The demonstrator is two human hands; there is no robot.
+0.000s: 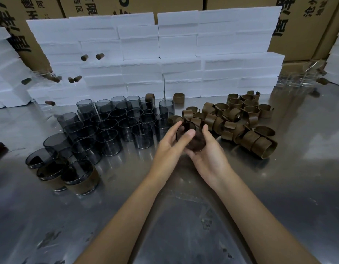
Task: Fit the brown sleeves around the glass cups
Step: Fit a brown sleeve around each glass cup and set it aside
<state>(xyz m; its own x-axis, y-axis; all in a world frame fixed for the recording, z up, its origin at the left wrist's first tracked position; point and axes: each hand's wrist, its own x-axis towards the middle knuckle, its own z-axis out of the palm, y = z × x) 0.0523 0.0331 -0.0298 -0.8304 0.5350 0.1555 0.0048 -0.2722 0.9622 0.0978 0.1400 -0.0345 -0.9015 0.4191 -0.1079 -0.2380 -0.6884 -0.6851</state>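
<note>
Both hands meet mid-table: the left hand (171, 141) and right hand (208, 155) curl around one smoky glass cup (191, 137), tilted with its mouth facing left (whether a sleeve is already on it is hard to tell). Bare smoky glass cups (115, 126) cluster to the left, three brown-wrapped cups (77, 177) nearer, and a heap of loose brown sleeves (239, 121) lies right on the shiny metal table (183, 225), white foam blocks (164, 54) stacked behind.

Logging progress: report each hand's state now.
Left hand: fingers curled round the glass cup.
Right hand: cradles the same cup from beneath.
</note>
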